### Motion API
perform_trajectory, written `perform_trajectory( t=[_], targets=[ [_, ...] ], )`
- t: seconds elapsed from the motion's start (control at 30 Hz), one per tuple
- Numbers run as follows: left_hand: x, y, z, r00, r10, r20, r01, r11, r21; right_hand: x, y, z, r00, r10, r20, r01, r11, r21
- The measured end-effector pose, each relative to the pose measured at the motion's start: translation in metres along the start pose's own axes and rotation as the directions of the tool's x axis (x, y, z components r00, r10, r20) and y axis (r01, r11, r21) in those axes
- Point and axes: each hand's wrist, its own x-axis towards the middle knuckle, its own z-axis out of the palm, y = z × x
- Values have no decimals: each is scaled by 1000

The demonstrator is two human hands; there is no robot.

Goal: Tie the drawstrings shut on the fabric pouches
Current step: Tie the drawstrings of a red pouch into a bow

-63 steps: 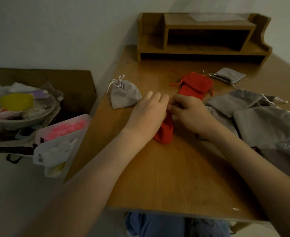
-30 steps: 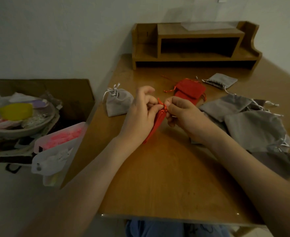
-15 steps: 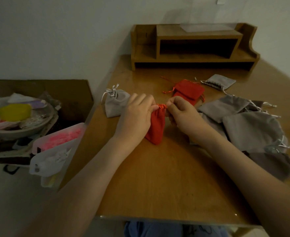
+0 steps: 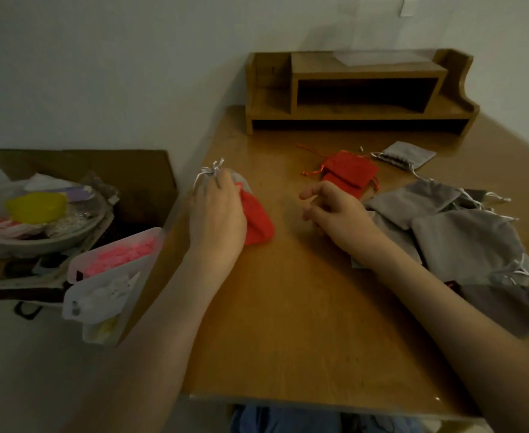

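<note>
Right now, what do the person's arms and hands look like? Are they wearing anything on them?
The left arm and right arm are bare right up to the picture's edge, no sleeves showing. The left hand and right hand are bare too: no gloves, and I see no rings, watch or bracelet. The light is dim, so something tiny could hide.

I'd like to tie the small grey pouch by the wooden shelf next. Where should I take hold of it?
Probably at its gathered mouth, pinching the cords that trail from each end. The small grey pouch lies flat with that edge turned toward you, so come from the near side; your right hand is free and nearer.
</note>
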Motion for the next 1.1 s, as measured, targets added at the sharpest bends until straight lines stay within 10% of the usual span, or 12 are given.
perform_trajectory(
  t=[0.27, 0.57, 0.8, 1.1],
  targets=[
    [6, -15, 5, 970, -235, 65, 226, 967, 121, 1, 2, 3, 997, -53, 51, 62, 981, -184],
    [10, -10, 11, 997, -79, -18, 73, 977, -201, 2, 6, 5, 986, -144, 79, 162, 940, -299],
    [7, -5, 7, 993, -41, -112, 34, 997, -65, 6, 13, 1, 982, -187, 13, 164, 826, -540],
    [-4, 6, 14, 862, 506, 18, -486, 837, -251, 11, 17, -14, 992, 114, -54, -117, 676, -727]
  ],
)
